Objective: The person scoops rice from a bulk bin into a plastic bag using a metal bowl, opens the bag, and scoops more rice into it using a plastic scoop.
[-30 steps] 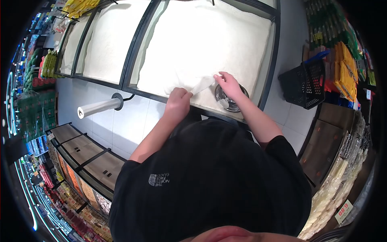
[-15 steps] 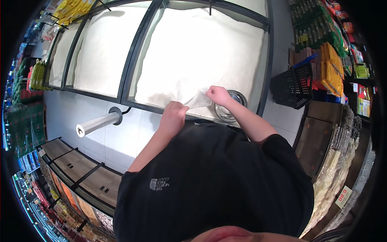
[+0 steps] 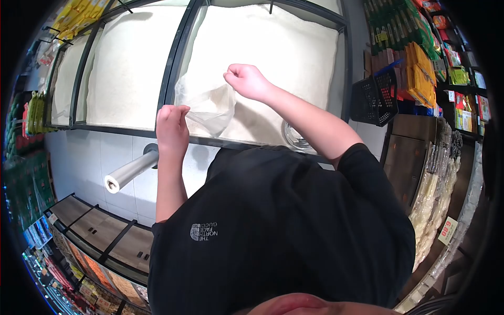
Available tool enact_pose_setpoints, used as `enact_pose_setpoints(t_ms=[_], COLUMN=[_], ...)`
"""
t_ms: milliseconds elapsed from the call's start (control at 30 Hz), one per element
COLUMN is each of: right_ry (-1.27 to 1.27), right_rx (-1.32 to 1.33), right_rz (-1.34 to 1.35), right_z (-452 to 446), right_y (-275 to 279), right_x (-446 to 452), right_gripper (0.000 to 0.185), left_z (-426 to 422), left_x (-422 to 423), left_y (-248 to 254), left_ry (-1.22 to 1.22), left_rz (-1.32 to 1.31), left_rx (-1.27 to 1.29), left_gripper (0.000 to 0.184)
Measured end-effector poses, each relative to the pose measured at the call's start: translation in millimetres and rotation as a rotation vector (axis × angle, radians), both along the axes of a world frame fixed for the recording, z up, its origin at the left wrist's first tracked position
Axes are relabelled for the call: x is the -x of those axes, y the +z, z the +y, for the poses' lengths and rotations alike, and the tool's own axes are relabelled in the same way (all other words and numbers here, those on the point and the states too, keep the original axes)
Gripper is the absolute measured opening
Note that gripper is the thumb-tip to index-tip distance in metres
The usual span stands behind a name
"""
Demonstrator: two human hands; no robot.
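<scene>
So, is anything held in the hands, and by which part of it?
Yes, a clear plastic bag, by its edge: the left hand pinches one side, the right hand seems to grip another.

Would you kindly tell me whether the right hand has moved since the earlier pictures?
Yes: the right hand has moved left, closer to the black bin divider, and forward, away from the front rail.

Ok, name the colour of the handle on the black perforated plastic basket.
Blue: the handle of the black perforated plastic basket, best seen in the head view.
</scene>
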State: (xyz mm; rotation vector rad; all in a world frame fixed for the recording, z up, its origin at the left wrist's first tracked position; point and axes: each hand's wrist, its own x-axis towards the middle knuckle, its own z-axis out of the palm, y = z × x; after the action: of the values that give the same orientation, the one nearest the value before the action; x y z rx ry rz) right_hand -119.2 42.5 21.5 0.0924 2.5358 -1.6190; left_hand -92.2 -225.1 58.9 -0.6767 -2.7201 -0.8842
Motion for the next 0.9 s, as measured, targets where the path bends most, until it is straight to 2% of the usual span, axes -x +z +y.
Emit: enact_pose_setpoints(t_ms=[67,200,300,367,500,633,667,700,733,800,867,900], right_ry=[-0.005,-0.091,-0.189,-0.258,-0.379,-0.411,-0.448,-0.476,-0.485,-0.514,-0.488,-0.436], right_rx=[0.008,0.249,0.232,0.23,0.232,0.209,0.191,0.037,-0.235,-0.734,-0.845,-0.815], right_rz=[0.021,-0.008,-0.072,-0.133,-0.168,-0.174,-0.141,-0.177,-0.107,-0.212,-0.544,-0.591], right_z=[-11,-7,9,23,42,71,84,100,125,171,207,221], right_y=[7,-5,-36,-65,-104,-124,-135,-135,-156,-197,-214,-222], right_x=[14,17,1,-18,-51,-84,-97,-111,-128,-175,-215,-233], right_gripper=[0.031,0.028,0.028,0.028,0.032,0.024,0.033,0.042,0.049,0.054,0.059,0.06], left_z=[-4,-11,-14,-8,9,26,28,30,32,34,39,39], left_x=[2,2,-1,-6,-19,-20,-21,-21,-21,-20,-20,-21], left_y=[10,17,-3,-14,-31,-34,-35,-37,-36,-32,-26,-24], left_ry=[0.021,-0.064,-0.137,-0.282,-0.37,-0.458,-0.462,-0.464,-0.456,-0.439,-0.397,-0.376], left_rz=[0.03,0.05,0.079,0.117,-0.02,-0.049,-0.04,-0.033,-0.045,-0.068,-0.08,-0.088], left_rx=[-0.033,-0.045,-0.021,0.034,-0.001,0.086,0.101,0.118,0.168,0.272,0.312,0.336], left_gripper=[0.01,0.016,0.023,0.023,0.019,0.017,0.017,0.018,0.02,0.023,0.024,0.024])
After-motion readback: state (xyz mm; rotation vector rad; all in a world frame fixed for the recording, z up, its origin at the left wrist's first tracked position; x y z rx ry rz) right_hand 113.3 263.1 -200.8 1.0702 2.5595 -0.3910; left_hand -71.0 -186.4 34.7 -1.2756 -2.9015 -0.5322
